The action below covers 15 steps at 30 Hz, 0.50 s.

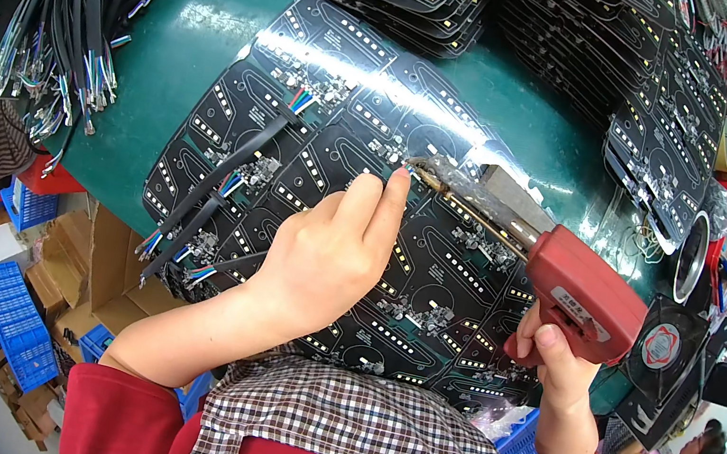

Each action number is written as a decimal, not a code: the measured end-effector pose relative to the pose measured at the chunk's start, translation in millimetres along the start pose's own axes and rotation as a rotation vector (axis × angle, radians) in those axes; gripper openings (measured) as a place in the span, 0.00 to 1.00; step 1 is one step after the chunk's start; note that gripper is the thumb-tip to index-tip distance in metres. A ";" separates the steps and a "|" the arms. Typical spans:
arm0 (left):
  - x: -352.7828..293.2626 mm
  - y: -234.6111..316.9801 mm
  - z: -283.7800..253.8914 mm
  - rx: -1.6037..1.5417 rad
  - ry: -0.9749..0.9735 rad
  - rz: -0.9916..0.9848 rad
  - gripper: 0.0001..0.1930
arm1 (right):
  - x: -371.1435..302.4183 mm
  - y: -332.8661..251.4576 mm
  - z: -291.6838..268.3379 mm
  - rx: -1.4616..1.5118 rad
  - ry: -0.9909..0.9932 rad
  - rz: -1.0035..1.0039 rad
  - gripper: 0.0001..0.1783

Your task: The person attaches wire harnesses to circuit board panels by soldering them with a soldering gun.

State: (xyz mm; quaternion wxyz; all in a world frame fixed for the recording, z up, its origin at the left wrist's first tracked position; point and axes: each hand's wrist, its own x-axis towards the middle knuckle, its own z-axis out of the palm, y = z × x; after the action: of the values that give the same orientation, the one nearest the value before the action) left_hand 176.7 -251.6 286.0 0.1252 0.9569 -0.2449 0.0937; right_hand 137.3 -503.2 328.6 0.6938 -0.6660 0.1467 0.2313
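Centrally — right hand (564,362) clenching a red pistol-shaped soldering gun (557,279), left hand (331,250) pinching solder wire (408,170) over glossy black circuit boards (317,162).

The left hand (331,246) covers part of the black printed circuit panel (315,171); whatever its fingertips pinch is too small to tell. The red pistol-shaped soldering iron (582,297) hides the right hand's (561,371) palm.

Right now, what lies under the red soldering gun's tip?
Black circuit boards on the green table mat; the left hand pinches something beside the tip. The joint itself is hidden.
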 end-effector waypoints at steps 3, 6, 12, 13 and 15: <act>0.7 0.6 0.1 0.000 0.007 0.007 0.24 | -1.4 6.1 1.5 0.011 0.018 -0.054 0.28; 0.7 1.8 -1.2 0.027 -0.012 0.008 0.24 | -3.0 -3.2 3.4 -0.096 -0.059 0.000 0.30; 0.9 1.8 -1.8 0.039 -0.024 0.004 0.24 | -1.5 -5.8 7.8 0.025 -0.088 -0.118 0.28; -0.5 0.1 0.2 0.025 -0.004 0.013 0.24 | -2.2 -6.0 7.7 0.025 -0.088 -0.120 0.28; -1.4 -1.1 2.2 0.011 0.017 0.022 0.24 | -3.8 -6.0 7.8 0.035 -0.071 -0.057 0.27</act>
State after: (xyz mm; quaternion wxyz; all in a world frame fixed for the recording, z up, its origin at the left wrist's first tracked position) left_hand 176.3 -250.7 283.4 0.1207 0.9539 -0.2540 0.1046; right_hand 136.3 -496.0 336.2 0.7164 -0.6492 0.1070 0.2320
